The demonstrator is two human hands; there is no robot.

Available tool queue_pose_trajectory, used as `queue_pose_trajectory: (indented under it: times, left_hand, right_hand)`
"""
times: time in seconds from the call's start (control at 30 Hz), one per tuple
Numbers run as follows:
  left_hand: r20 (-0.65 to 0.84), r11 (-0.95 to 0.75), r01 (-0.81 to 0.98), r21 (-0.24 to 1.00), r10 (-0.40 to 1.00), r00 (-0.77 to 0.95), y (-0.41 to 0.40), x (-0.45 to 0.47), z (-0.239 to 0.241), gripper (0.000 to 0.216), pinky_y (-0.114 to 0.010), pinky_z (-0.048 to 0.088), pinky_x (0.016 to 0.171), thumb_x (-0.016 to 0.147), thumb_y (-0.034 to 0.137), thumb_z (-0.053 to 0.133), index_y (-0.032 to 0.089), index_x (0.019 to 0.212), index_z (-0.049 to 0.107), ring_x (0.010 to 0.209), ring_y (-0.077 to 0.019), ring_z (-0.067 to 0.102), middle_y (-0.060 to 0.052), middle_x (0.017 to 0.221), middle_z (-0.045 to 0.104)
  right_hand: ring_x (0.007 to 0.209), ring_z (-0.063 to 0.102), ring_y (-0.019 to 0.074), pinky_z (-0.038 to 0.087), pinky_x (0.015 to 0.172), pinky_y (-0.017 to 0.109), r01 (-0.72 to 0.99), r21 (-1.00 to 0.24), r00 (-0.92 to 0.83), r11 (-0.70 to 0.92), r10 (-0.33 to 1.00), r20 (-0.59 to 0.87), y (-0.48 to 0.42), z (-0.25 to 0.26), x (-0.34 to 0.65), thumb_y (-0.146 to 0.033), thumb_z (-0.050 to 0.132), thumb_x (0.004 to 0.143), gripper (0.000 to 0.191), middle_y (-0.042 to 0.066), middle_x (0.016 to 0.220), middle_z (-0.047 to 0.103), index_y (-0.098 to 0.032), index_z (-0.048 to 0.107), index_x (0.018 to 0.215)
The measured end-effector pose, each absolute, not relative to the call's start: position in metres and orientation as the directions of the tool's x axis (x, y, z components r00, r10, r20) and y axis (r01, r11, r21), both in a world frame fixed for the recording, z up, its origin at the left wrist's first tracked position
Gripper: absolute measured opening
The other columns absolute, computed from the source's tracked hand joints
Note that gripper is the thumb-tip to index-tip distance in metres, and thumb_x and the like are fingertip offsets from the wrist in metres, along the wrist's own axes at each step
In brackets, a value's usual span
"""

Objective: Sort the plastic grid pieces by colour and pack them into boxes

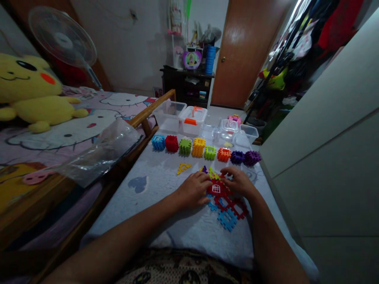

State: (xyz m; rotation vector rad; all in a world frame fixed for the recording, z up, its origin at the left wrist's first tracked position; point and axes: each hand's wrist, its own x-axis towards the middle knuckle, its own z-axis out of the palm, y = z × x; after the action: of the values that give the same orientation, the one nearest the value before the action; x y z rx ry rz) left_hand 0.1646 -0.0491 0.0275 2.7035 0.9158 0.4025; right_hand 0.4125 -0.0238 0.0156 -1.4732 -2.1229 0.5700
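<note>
Across the lower middle of the frame, a tabletop [160, 185] is covered with a pale, heart-patterned cloth. At its far end, clear containers [168, 120] are grouped, one lidded and fitted with orange clips. Before them, eight toothed cubes [210, 153] are lined up, from blue at the left to purple at the right. At the left of the frame, a bed is spread with a cartoon-print sheet [74, 132], where a yellow plush toy [38, 108] is propped; a fan [62, 39] is seen behind. In the upper middle, a dark cabinet [174, 83] is crowded with goods, beside a brown door [245, 55]. The right side is filled by a pale panel [328, 165].

Right of centre, flat red pieces [216, 188], one with a white window, are lying on the cloth between the two hands, with a blue lattice piece [227, 219] nearer the viewer. The left hand [194, 190] is held palm down at their left edge, fingers bent; the right hand [238, 182] is angled inward above them, fingers curled. Whether anything is gripped by either cannot be told. Any lettering on the cabinet's goods is too small to be read.
</note>
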Motion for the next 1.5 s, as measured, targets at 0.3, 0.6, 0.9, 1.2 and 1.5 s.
queue_pose_trajectory:
  times: [0.3, 0.6, 0.9, 1.2, 1.5]
  left_hand:
    - [0.280, -0.777, 0.576, 0.254, 0.629, 0.725, -0.050, 0.185, 0.015, 0.016, -0.040, 0.046, 0.094, 0.095, 0.024, 0.050, 0.020, 0.097, 0.065, 0.107, -0.0239, 0.054, -0.007, 0.109, 0.064]
    - [0.290, -0.771, 0.558, 0.307, 0.634, 0.717, -0.054, 0.180, 0.017, 0.017, -0.042, 0.041, 0.103, 0.091, 0.026, 0.056, 0.021, 0.106, 0.063, 0.117, -0.0251, 0.051, -0.007, 0.119, 0.063]
    - [0.330, -0.785, 0.561, 0.261, 0.619, 0.712, -0.049, 0.183, 0.013, 0.024, -0.045, 0.041, 0.100, 0.091, 0.030, 0.060, 0.020, 0.113, 0.063, 0.109, -0.0256, 0.057, -0.007, 0.114, 0.069]
    - [0.444, -0.679, 0.616, 0.400, 0.731, 0.518, -0.035, 0.170, 0.006, 0.024, -0.039, 0.046, 0.087, 0.098, 0.025, 0.045, 0.018, 0.100, 0.068, 0.089, -0.0218, 0.062, -0.008, 0.092, 0.072]
    - [0.297, -0.354, 0.617, 0.703, 0.934, 0.199, -0.020, 0.138, 0.011, 0.029, -0.031, 0.049, 0.081, 0.093, 0.025, 0.042, 0.017, 0.103, 0.068, 0.089, -0.0200, 0.066, -0.006, 0.096, 0.073]
  right_hand:
    - [0.085, 0.063, 0.0193, 0.049, 0.080, 0.032, 0.760, -0.538, -0.354, 0.363, 0.927, 0.126, -0.026, 0.015, 0.392, -0.018, 0.062, 0.081, 0.021, 0.006, 0.094, 0.071, -0.019, 0.070, 0.099]
    - [0.079, 0.062, 0.0180, 0.048, 0.079, 0.033, 0.777, -0.546, -0.260, 0.314, 0.949, 0.177, -0.023, 0.014, 0.397, -0.015, 0.054, 0.079, 0.026, 0.005, 0.084, 0.070, -0.018, 0.069, 0.099]
    - [0.083, 0.067, 0.0191, 0.051, 0.081, 0.032, 0.743, -0.640, -0.047, 0.194, 0.970, 0.240, -0.017, 0.016, 0.422, -0.016, 0.051, 0.082, 0.026, 0.006, 0.091, 0.074, -0.019, 0.071, 0.098]
    - [0.077, 0.067, 0.0187, 0.051, 0.075, 0.031, 0.751, -0.635, -0.065, 0.181, 0.977, 0.201, -0.017, 0.018, 0.426, -0.017, 0.057, 0.080, 0.022, 0.007, 0.090, 0.075, -0.018, 0.072, 0.096]
    - [0.079, 0.062, 0.0164, 0.049, 0.077, 0.031, 0.717, -0.625, -0.239, 0.309, 0.951, 0.195, -0.019, 0.013, 0.419, -0.020, 0.060, 0.082, 0.016, 0.004, 0.089, 0.071, -0.020, 0.071, 0.094]
